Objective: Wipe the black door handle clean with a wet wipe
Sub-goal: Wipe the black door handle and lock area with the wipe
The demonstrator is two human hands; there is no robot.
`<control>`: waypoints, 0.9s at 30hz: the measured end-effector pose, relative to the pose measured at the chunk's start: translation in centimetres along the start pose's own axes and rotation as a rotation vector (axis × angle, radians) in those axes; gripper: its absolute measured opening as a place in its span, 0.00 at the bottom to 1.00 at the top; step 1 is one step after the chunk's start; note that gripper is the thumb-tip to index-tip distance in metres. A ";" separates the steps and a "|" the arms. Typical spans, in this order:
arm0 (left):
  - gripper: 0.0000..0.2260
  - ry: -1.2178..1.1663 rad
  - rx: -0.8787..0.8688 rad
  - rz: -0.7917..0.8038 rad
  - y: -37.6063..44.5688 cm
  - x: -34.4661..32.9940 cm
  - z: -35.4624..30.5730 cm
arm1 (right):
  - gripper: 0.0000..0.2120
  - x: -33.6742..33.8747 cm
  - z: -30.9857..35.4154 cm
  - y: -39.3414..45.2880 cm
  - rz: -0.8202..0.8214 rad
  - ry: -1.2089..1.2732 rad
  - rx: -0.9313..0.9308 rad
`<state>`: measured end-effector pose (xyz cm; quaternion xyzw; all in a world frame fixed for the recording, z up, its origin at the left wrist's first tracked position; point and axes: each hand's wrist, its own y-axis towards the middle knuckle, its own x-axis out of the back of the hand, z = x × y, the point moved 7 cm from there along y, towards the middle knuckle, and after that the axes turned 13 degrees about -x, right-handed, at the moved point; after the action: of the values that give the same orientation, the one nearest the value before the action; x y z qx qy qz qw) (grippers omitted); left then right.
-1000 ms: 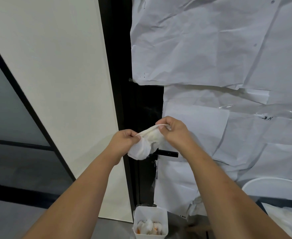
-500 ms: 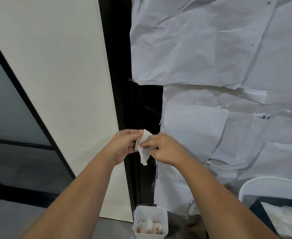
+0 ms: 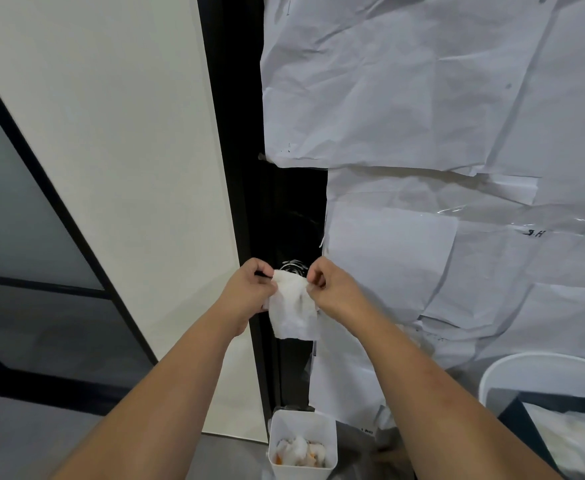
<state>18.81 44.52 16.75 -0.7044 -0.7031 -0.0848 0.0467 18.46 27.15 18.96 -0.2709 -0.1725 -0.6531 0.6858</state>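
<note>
Two hands stretch one wet wipe in front of a paper-covered door.

From my remote seat, the biggest thing is the crumpled white paper (image 3: 422, 98) – several overlapping, creased sheets taped over the door, with a strip of glossy black door (image 3: 291, 209) bare between them and the smooth cream wall panel (image 3: 118, 150). Low on the right curves one white round bin rim (image 3: 543, 365); at the bottom stands one small square white tub (image 3: 303, 441), holding crumpled used wipes. My left hand (image 3: 249, 292) and right hand (image 3: 332, 289) each pinch a top corner of the single wet wipe (image 3: 293, 313) between thumb and forefinger, other fingers curled in – soft, rumpled, hanging as a rough square. I cannot make out the black door handle; the wipe hangs where it would be.
</note>
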 end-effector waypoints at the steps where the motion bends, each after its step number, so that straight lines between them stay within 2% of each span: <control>1: 0.09 0.091 -0.031 -0.041 0.0 0.2 0.2 | 0.09 -0.1 -0.1 0.2 -0.029 -0.029 -0.005; 4: 0.09 0.479 -0.204 -0.113 0.0 0.0 -0.7 | 0.12 -0.5 -0.2 0.7 -0.098 -0.108 -0.009; 6: 0.07 0.632 -0.279 -0.119 -0.2 -0.5 -1.3 | 0.12 -1.1 -0.1 0.8 -0.113 -0.123 -0.004; 9: 0.08 0.690 -0.259 -0.067 -0.6 -1.8 -1.2 | 0.11 -1.6 0.4 1.0 -0.124 -0.122 0.004; 12: 0.16 0.814 -0.216 -0.013 -0.7 -3.3 -1.1 | 0.13 -1.1 0.6 1.1 -0.144 -0.168 -0.004; 15: 0.22 0.816 -0.109 -0.029 -0.3 -4.0 -0.6 | 0.17 0.4 0.6 1.2 -0.202 -0.294 -0.016; 20: 0.22 0.721 -0.073 -0.141 0.4 -3.8 0.5 | 0.13 1.0 0.0 0.7 -0.159 -0.792 -0.026; 27: 0.21 0.608 -0.078 -0.227 2.0 -3.3 1.1 | 0.09 -0.1 0.3 -0.1 -0.195 -0.902 0.143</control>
<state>20.89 41.44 15.15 -0.5654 -0.7272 -0.3228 0.2175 18.34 27.39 19.14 -0.4623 -0.5229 -0.5179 0.4947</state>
